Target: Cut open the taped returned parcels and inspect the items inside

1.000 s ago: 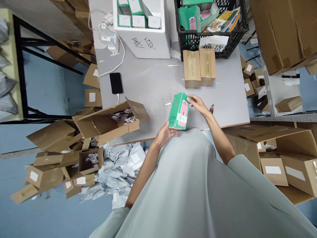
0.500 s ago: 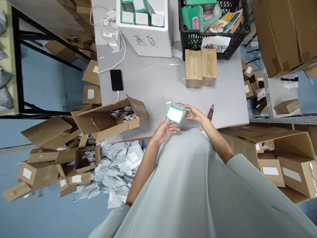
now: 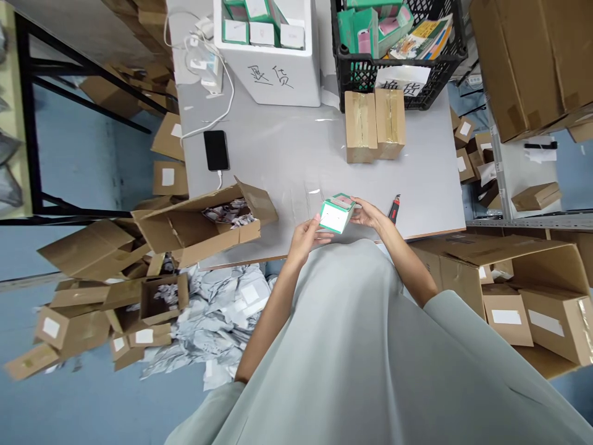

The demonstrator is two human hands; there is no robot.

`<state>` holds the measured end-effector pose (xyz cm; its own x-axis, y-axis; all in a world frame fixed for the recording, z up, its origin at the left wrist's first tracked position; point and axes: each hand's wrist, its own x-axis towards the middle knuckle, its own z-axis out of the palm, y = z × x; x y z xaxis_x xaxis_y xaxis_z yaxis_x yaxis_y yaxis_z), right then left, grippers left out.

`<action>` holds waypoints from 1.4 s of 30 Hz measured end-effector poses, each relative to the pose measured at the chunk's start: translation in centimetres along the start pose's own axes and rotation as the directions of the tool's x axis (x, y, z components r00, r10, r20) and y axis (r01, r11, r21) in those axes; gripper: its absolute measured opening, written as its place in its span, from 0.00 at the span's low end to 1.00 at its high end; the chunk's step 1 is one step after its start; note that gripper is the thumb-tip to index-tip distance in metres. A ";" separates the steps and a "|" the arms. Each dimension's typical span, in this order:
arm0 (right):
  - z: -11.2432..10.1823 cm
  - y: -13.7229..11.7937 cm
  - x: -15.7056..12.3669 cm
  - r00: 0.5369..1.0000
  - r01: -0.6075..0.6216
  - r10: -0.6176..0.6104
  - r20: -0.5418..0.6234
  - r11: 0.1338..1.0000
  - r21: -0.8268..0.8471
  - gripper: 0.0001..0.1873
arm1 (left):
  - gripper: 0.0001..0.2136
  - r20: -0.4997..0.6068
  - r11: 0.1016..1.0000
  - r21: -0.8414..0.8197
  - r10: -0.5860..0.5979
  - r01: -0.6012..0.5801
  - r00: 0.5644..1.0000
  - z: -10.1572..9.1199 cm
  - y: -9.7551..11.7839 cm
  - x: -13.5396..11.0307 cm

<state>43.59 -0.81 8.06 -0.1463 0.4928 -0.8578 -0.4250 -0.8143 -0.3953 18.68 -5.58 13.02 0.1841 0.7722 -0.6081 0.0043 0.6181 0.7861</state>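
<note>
A small green-and-white carton (image 3: pixel 336 216) with a pinkish upper side is held over the front edge of the table, its white end turned toward me. My right hand (image 3: pixel 365 213) grips it at the right side, the thumb at the top edge. At the carton's lower left corner is my left hand (image 3: pixel 306 238), thumb against the edge and fingers reaching beneath. A red and black box cutter (image 3: pixel 394 209) lies on the table just right of my right hand. Left of my hands stands an open cardboard box (image 3: pixel 208 222) with crumpled printed paper inside.
Behind, on the grey table (image 3: pixel 278 148), are a white foam bin (image 3: pixel 278 80) of green cartons, a black crate (image 3: pixel 345 68) of cartons and booklets, two taped brown boxes (image 3: pixel 375 127) and a charging phone (image 3: pixel 216 150). Grey mailer bags (image 3: pixel 217 315) and cardboard boxes cover the floor at left.
The carton has shifted slightly right and down, showing its white end at a steeper tilt. My left hand has turned upward, its fingers closer together.
</note>
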 end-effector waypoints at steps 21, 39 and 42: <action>0.3 -0.2 -0.7 0.938 0.304 -0.337 -0.080 0.913 -0.271 0.26 | 0.33 -0.020 0.721 0.505 0.559 -0.474 0.829 0.1 -0.8 -1.6; 1.1 -3.8 -2.9 0.790 0.610 -0.542 0.286 0.742 -0.277 0.32 | 0.25 -0.030 0.881 -0.469 -0.088 0.064 0.996 -1.6 -1.6 -1.3; 1.2 -4.6 -3.5 0.760 0.623 -0.516 0.395 0.751 -0.217 0.34 | 0.21 0.107 0.819 -0.532 -0.185 0.213 0.977 -1.9 -1.9 -1.1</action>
<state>45.03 1.60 13.26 -0.2451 0.9158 -0.3182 -0.2162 -0.3716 -0.9029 16.62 -7.31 11.98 0.2838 0.6245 -0.7276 -0.4804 0.7494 0.4557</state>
